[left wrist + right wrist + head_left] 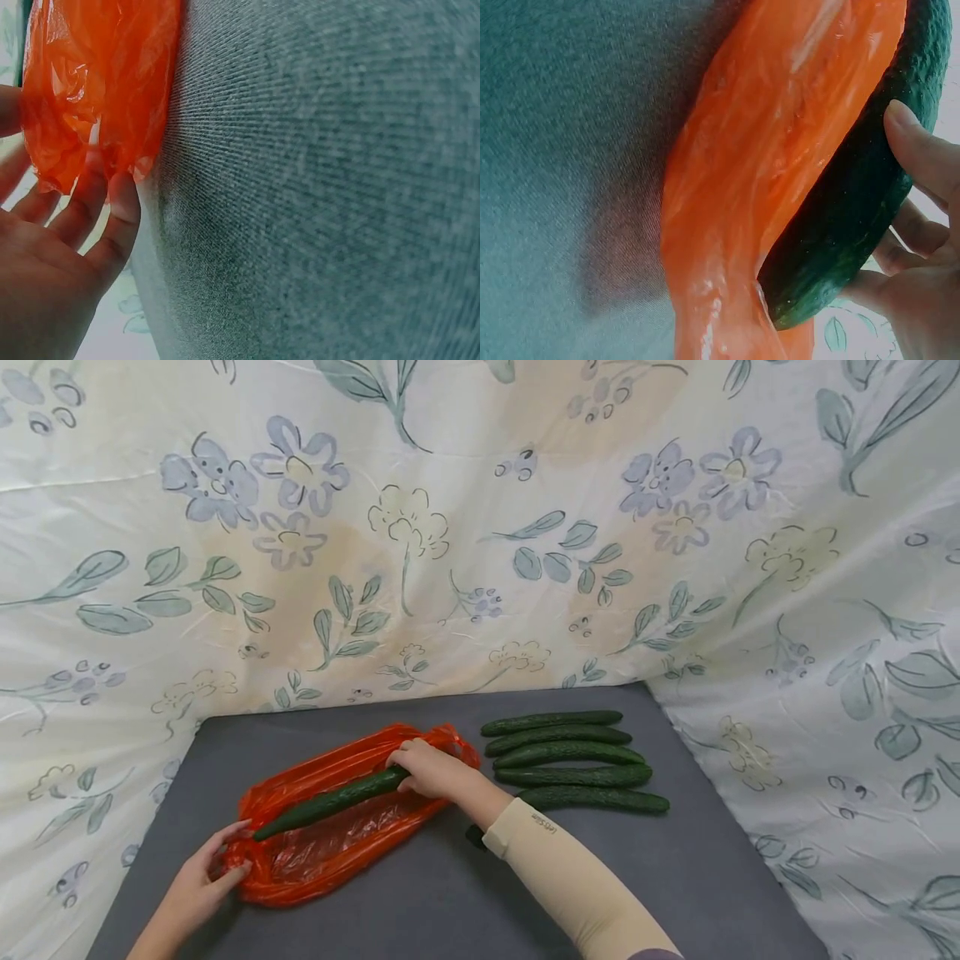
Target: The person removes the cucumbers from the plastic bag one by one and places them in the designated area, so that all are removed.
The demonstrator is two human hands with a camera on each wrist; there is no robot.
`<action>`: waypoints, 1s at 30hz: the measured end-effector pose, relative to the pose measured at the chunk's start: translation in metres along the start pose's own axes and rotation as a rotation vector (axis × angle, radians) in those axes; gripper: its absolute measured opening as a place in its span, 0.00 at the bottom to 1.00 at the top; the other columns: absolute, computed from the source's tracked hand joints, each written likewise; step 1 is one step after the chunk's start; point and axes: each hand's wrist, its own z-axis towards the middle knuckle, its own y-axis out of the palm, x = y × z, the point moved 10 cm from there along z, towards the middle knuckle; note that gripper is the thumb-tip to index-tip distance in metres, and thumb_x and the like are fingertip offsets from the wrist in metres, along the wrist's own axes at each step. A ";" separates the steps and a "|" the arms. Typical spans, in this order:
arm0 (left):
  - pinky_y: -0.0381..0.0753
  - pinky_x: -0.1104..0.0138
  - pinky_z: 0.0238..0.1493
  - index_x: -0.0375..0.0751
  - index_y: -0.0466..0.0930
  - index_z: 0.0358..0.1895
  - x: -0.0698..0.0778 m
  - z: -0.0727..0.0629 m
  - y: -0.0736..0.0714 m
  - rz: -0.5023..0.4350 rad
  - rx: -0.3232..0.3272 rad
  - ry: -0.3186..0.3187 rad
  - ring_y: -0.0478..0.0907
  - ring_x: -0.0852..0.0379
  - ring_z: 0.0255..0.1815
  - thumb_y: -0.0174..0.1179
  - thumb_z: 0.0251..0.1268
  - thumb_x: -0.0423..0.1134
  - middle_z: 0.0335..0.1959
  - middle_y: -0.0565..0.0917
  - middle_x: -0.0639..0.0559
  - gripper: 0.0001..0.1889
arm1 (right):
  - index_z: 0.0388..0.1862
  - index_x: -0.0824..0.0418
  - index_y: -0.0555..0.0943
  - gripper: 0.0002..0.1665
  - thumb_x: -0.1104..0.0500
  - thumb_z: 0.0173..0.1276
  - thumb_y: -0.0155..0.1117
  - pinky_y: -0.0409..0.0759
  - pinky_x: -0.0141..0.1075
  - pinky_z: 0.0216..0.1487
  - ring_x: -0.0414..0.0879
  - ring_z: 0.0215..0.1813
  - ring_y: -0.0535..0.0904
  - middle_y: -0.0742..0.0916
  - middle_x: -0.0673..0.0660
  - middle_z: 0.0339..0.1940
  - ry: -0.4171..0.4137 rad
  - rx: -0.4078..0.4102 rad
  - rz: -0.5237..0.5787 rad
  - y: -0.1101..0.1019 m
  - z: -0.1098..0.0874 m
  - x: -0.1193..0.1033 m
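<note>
A red plastic bag (318, 770) lies spread with its mouth facing up. My right hand (435, 770) grips a long dark green cucumber (330, 804) near one end, thumb on one side and fingers on the other. The cucumber slants along the bag's opening, its far tip near the bag's left end. At that left end my left hand (197, 885) holds the gathered plastic between thumb and fingers. In the left wrist view, its fingertips (124, 196) rest against the crumpled bag (105, 82). Bumpy cucumber skin (847, 202) shows beside the bag in the right wrist view.
Several more cucumbers (570, 754) lie side by side at the right on the grey table (420, 910). My right forearm in a cream sleeve (577, 877) passes just in front of the nearest one. A floral cloth (480, 568) hangs behind and at the sides.
</note>
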 end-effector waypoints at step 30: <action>0.80 0.73 0.36 0.34 0.74 0.65 -0.001 0.001 0.003 0.021 -0.073 -0.040 0.73 0.79 0.41 0.63 0.69 0.36 0.63 0.74 0.29 0.23 | 0.65 0.51 0.79 0.25 0.52 0.71 0.68 0.71 0.48 0.68 0.50 0.67 0.71 0.79 0.53 0.63 0.019 0.213 0.304 -0.074 -0.074 0.035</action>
